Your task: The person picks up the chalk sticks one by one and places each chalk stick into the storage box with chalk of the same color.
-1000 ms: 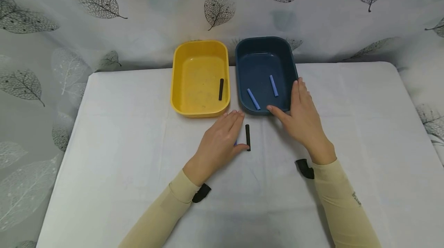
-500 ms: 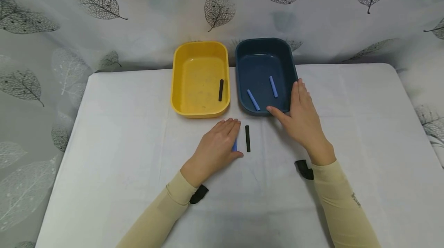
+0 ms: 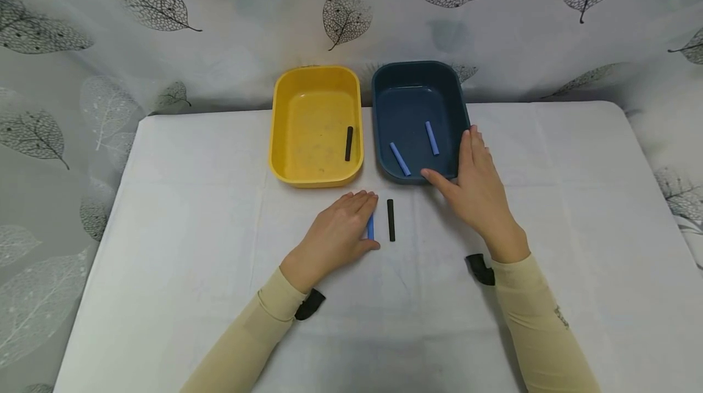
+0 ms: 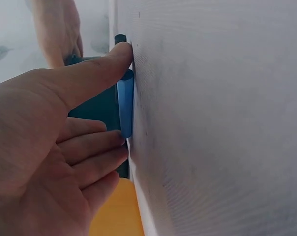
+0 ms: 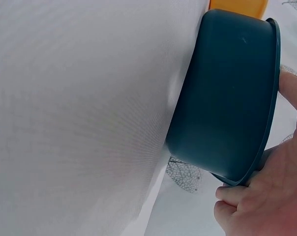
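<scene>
My left hand [image 3: 337,231] lies low over the white table, fingers nearly straight and thumb spread. Beside it is a blue chalk-like stick [image 3: 370,228]; in the left wrist view the thumb is by one end of this blue stick [image 4: 125,105] and the fingertips by the other. Just right of it a black stick [image 3: 391,220] lies on the cloth. My right hand [image 3: 483,198] rests against the dark blue tub [image 3: 420,179], thumb at the near rim and straight fingers along the right side. Two blue sticks [image 3: 400,158] lie inside that tub.
Left of the dark blue tub stands a yellow tub [image 3: 307,130] with one black stick [image 3: 348,143] inside. Both are at the back edge of the white-covered table [image 3: 181,222]. A leaf-patterned cloth [image 3: 247,27] hangs behind.
My left hand has drawn back from the tubs, a little left and toward me, uncovering more of the blue stick and all of the black one. The right hand has stayed at the tub.
</scene>
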A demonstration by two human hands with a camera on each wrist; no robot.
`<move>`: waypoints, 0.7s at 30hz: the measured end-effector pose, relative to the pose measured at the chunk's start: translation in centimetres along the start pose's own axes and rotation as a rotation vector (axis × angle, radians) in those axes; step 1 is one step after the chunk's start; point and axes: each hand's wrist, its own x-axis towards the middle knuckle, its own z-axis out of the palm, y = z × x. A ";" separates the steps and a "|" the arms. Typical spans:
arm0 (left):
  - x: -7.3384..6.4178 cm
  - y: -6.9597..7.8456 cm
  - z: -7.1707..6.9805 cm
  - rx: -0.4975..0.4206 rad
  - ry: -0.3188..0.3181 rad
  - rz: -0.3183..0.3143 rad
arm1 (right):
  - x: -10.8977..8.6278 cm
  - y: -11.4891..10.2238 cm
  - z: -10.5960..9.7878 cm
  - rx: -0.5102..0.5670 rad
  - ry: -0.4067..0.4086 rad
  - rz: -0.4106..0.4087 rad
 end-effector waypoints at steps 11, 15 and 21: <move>-0.2 0.0 0.0 -0.010 0.025 0.025 | 0.0 0.0 0.0 -0.001 -0.003 0.005; -0.1 -0.1 0.0 -0.010 0.033 0.028 | 0.0 0.0 -0.1 0.001 -0.006 0.009; 0.2 -0.5 0.0 -0.033 0.024 0.005 | 0.1 0.0 -0.1 0.000 -0.013 0.010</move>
